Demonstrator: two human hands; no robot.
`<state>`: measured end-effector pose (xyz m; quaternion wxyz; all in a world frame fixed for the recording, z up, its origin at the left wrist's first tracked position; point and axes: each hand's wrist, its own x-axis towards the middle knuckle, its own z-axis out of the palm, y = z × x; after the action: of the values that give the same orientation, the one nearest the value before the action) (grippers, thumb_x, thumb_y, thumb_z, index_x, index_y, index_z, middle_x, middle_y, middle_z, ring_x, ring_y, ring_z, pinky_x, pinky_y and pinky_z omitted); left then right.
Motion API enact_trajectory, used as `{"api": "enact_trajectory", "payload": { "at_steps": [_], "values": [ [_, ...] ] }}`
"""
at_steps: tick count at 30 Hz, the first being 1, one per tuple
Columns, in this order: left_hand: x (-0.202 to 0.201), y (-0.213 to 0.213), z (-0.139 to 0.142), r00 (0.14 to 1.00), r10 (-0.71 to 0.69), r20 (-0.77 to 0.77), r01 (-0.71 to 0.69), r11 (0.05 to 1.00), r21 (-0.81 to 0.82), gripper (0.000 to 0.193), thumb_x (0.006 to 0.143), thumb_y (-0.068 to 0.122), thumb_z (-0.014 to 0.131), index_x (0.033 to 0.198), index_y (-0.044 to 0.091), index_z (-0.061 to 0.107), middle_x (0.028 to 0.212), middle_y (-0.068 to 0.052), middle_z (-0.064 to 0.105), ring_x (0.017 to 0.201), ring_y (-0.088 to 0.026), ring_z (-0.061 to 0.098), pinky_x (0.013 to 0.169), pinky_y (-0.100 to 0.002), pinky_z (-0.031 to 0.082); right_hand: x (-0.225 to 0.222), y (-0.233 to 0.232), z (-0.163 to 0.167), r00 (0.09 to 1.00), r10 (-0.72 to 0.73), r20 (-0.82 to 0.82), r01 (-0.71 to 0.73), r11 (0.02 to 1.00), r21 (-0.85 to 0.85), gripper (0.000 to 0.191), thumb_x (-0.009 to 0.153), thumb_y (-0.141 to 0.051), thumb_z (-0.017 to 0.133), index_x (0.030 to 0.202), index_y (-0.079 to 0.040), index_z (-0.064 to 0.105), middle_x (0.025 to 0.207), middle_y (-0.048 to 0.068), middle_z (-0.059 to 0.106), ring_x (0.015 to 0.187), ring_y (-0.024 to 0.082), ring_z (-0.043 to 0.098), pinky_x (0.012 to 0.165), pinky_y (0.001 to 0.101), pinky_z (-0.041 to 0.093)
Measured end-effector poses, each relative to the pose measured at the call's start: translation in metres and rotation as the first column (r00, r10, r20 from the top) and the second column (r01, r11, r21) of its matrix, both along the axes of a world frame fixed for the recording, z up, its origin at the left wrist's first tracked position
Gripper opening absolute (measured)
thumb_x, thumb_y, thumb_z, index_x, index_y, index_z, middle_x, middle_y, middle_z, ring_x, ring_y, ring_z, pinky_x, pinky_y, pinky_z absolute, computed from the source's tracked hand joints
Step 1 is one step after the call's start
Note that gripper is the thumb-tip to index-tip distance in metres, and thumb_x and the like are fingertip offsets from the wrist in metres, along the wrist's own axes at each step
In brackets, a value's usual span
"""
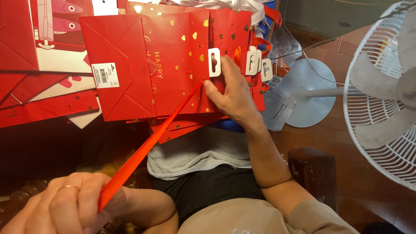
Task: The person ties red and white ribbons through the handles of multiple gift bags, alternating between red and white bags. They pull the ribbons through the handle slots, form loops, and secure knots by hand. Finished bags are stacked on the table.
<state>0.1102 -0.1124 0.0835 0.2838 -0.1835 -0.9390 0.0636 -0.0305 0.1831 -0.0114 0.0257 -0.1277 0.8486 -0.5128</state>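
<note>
A flat red paper gift bag [169,56] with gold hearts lies on top of a stack of similar bags on my lap. My right hand [229,93] presses on its upper end beside a white hang tab [214,63], thumb at the spot where a red ribbon [151,143] enters the bag. The ribbon runs taut, diagonally down to my left hand [65,203], which is closed around its lower end near the bottom left. A ring shows on one finger of that hand.
More red bags [39,86] are spread at the left. Other white hang tabs [255,63] stick out of the stack at the right. A white standing fan [381,95] with its round base [310,91] stands on the tiled floor at right. Dark wooden chair arm [312,167].
</note>
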Motion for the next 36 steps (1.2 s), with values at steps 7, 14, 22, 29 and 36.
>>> {"api": "enact_trajectory", "payload": {
  "at_steps": [7,14,22,29,36],
  "values": [
    [-0.063,0.046,-0.061,0.938,-0.346,0.002,0.05,0.14,0.989,0.01,0.099,0.004,0.063,0.09,0.005,0.067,0.08,-0.005,0.067,0.073,-0.016,0.066,0.07,-0.031,0.054,0.002,-0.001,0.001,1.0,-0.001,-0.026,0.001,1.0,0.016,0.065,0.093,-0.006,0.064,0.154,-0.003,0.041,0.147,0.021,0.057,0.144,0.035,0.053,0.122,0.0433,0.041],
    [-0.15,0.118,-0.097,0.862,-0.473,0.182,-0.29,-0.166,0.943,0.006,0.101,0.004,0.076,0.103,-0.001,0.072,0.096,-0.004,0.073,0.085,-0.007,0.067,0.078,-0.024,0.055,0.004,0.001,0.006,1.0,0.023,-0.02,-0.023,1.0,-0.019,0.071,0.092,-0.003,0.063,0.158,-0.006,0.039,0.154,0.017,0.054,0.147,0.032,0.05,0.124,0.0414,0.038],
    [-0.159,0.123,-0.106,0.888,-0.366,0.279,-0.286,0.035,0.958,0.006,0.099,0.004,0.074,0.095,0.001,0.072,0.083,-0.001,0.073,0.074,-0.005,0.066,0.068,-0.021,0.053,0.0,0.0,0.004,0.997,0.052,-0.054,-0.049,0.997,0.056,0.073,0.094,-0.003,0.063,0.162,-0.008,0.035,0.156,0.014,0.053,0.145,0.034,0.051,0.131,0.046,0.029],
    [-0.168,0.118,-0.1,0.828,-0.478,0.293,-0.343,-0.02,0.939,0.008,0.1,0.006,0.073,0.096,0.0,0.071,0.083,-0.002,0.075,0.072,-0.006,0.07,0.065,-0.023,0.058,-0.001,0.002,0.004,0.994,0.073,-0.079,-0.067,0.995,0.072,0.068,0.094,-0.002,0.062,0.158,-0.01,0.042,0.152,0.014,0.056,0.143,0.034,0.05,0.129,0.0461,0.032],
    [-0.183,0.103,-0.099,0.749,-0.569,0.34,-0.405,0.012,0.914,0.011,0.101,0.01,0.072,0.097,0.0,0.073,0.081,-0.003,0.075,0.07,-0.007,0.071,0.062,-0.023,0.059,-0.002,0.0,0.007,0.991,0.104,-0.08,-0.1,0.993,0.058,0.065,0.093,0.0,0.06,0.156,-0.01,0.046,0.146,0.014,0.058,0.14,0.031,0.052,0.128,0.0435,0.034]
  ]
}}
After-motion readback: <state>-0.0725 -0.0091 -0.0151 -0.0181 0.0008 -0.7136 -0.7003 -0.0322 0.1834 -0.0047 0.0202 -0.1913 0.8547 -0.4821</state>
